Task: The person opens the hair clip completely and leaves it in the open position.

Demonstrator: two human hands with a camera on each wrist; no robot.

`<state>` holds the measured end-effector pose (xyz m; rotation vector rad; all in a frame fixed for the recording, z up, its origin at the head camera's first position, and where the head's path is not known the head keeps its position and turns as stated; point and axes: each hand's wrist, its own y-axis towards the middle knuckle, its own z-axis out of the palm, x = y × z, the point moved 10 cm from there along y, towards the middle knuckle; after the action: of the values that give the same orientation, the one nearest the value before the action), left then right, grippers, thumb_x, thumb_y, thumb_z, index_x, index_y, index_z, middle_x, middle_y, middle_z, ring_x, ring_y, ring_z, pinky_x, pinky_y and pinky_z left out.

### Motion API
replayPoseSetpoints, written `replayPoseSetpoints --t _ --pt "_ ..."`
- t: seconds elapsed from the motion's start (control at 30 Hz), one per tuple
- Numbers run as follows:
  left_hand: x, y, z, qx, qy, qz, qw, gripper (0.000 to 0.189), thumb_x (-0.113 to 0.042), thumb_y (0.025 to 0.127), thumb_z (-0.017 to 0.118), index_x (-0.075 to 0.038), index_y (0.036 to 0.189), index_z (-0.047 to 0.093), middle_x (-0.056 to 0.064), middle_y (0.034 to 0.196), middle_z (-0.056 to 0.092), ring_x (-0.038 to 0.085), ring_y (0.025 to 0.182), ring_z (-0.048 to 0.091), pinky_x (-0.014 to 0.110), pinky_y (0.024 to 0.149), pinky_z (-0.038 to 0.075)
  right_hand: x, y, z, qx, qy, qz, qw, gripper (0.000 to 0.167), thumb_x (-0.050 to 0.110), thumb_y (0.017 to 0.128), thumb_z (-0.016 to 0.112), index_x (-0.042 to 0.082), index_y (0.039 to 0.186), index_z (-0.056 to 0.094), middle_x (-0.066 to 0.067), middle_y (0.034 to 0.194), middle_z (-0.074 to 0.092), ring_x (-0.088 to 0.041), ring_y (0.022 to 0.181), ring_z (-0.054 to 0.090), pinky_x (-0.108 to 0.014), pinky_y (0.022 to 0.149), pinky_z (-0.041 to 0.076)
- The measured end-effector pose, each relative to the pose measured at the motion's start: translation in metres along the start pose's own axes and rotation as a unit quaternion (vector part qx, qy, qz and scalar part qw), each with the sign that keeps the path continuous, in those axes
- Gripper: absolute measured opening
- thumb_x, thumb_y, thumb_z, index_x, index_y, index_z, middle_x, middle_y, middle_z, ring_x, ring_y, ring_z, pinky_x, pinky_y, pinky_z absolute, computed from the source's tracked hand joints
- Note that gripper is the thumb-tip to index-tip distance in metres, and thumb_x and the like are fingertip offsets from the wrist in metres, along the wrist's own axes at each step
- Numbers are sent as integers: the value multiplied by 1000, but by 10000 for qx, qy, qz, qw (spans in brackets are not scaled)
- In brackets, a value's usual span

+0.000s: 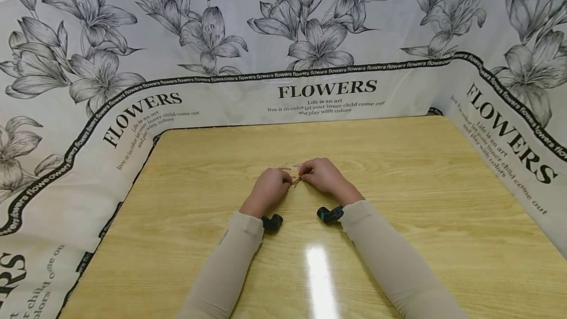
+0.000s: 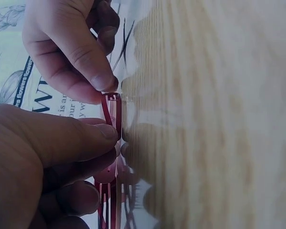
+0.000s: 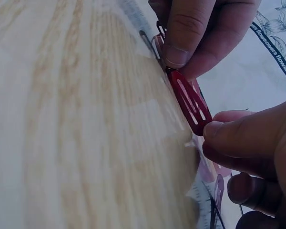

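Observation:
A red snap hair clip with slots cut through its face is held between both hands. My right hand pinches its broad rounded end between thumb and fingers. At the narrow end, my left hand grips it with thumb and forefinger. In the left wrist view the same red clip bridges the small gap between the two sets of fingertips. Just beyond the hands lie thin pinkish clips, partly covered by the fingers. Another red clip shows below the left fingers.
The hands work low over a wooden table. Flower-printed cloth rises along the table's back and sides. A small black camera sits at the left wrist, another camera at the right.

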<state>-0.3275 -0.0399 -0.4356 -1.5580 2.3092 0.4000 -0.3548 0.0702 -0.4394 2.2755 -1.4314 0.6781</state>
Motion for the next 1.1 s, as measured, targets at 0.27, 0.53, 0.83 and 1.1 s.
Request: replayPoseSetpoints --t 0.27,0.53,0.83,1.1 --pt "1 -3 0 -18 -38 -21 10000 16 -15 95 62 -13 102 76 -1 107 73 18 101 67 34 89 53 -5 -5 -10 -182 265 146 9994 12 18 94 63 17 100 73 -1 103 71 -22 102 64 -42 92 49" --pt "-1 -3 -4 -127 -81 -1 9999 16 -16 95 62 -13 103 76 0 106 73 19 103 67 35 90 52 -5 -5 -14 -144 338 160 9992 15 19 95 62 16 103 73 -1 106 71 -22 104 63 -42 92 48" --pt "-9 0 -2 -121 -369 58 9992 17 -17 95 62 -10 100 76 3 102 73 17 96 68 33 86 54 -11 -10 -23 -239 472 311 9981 19 20 97 57 16 107 72 -3 104 69 -19 78 58 -34 71 47" --pt "-16 6 -7 -93 -390 74 9992 18 -21 96 60 -10 96 75 1 95 73 14 86 66 31 80 53 -14 -16 -30 -302 529 523 9968 20 23 97 58 14 109 72 -4 104 69 -20 78 59 -34 72 47"
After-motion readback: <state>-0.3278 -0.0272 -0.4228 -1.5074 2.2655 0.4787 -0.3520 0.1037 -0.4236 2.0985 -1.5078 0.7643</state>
